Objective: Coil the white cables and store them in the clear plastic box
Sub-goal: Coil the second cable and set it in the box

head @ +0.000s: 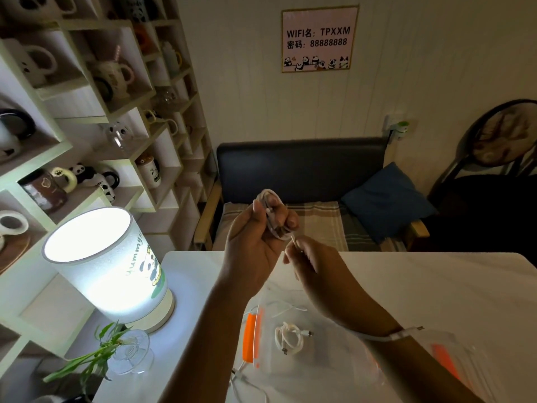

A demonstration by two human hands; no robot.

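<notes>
Up high, the left hand holds a coiled white cable. The right hand pinches its loose end. Another coil lies in the clear box.

White cables, orange-latched clear box, navy cushion, plaid seat, panda-print lamp.

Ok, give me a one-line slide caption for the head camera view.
Left hand holds a coiled white cable while the right hand pinches its end above the clear plastic box.
</notes>
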